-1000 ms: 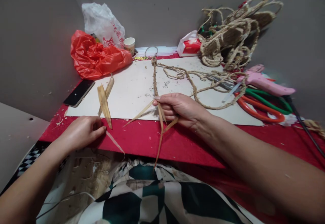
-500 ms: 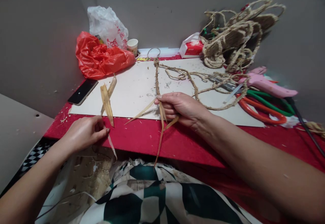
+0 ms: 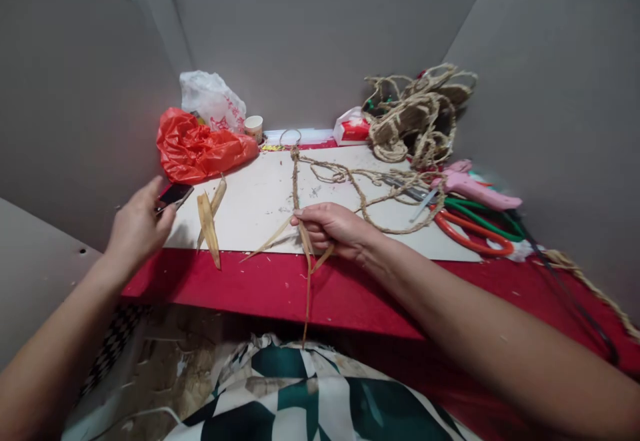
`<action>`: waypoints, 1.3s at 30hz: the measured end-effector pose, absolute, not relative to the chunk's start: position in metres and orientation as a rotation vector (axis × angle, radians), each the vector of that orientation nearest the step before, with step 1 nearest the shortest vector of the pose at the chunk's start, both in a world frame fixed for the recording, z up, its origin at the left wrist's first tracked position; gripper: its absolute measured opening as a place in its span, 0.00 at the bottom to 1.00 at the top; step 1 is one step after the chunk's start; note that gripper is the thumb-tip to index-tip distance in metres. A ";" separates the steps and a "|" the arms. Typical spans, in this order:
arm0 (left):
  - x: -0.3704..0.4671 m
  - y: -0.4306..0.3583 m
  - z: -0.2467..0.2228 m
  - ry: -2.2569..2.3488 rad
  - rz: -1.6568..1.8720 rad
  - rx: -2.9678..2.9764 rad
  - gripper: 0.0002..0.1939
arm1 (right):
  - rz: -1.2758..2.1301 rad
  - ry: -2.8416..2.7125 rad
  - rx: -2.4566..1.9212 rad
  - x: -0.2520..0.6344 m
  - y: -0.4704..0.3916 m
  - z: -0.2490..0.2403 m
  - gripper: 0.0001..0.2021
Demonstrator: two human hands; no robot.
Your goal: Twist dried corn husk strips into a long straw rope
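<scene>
My right hand (image 3: 336, 227) pinches the lower end of a braided straw rope (image 3: 295, 184) between thumb and fingers. Loose flat strips (image 3: 307, 254) fan out below and to the left of that grip. The rope runs up to a knot with a thin wire ring (image 3: 290, 137) at the back of the board. My left hand (image 3: 139, 224) is raised at the table's left side, thumb and fingers apart, with no strip visible in it. It partly covers a dark phone (image 3: 177, 194). Two dry husk pieces (image 3: 209, 231) lie crossed to its right.
A white board (image 3: 255, 194) covers part of the red table (image 3: 260, 287). Red and white plastic bags (image 3: 200, 151) and a paper cup (image 3: 253, 127) stand at back left. Orange-handled scissors (image 3: 475, 244), a pink glue gun (image 3: 480, 191) and coiled straw rope (image 3: 415, 121) are on the right.
My left hand has let go of a thin strip and moved up and left toward the phone, its fingers spreading. My right hand keeps its pinch on the rope. The camera view has shifted.
</scene>
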State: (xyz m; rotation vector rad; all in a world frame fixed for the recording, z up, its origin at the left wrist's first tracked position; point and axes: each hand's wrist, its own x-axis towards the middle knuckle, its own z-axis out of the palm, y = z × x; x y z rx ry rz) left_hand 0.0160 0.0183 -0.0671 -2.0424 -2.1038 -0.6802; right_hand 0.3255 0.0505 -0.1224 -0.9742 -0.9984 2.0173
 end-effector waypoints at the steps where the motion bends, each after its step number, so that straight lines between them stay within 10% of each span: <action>1: 0.027 0.021 -0.069 -2.152 -0.848 -2.192 0.28 | 2.032 -1.004 -0.955 0.326 0.051 -0.123 0.06; 9: 0.152 0.042 -0.098 -2.447 -1.632 -3.163 0.15 | 2.059 -1.125 -0.890 0.327 0.058 -0.126 0.07; 19: 0.164 0.062 -0.108 -2.595 -1.141 -3.365 0.14 | 1.892 -1.450 -1.047 0.333 0.058 -0.125 0.06; 29: 0.163 0.070 -0.122 -2.833 -1.182 -3.511 0.15 | 0.924 -2.163 -1.328 0.333 0.055 -0.129 0.10; 39: 0.167 0.065 -0.133 -2.567 -1.421 -3.442 0.15 | 1.317 -1.876 -1.312 0.334 0.042 -0.128 0.12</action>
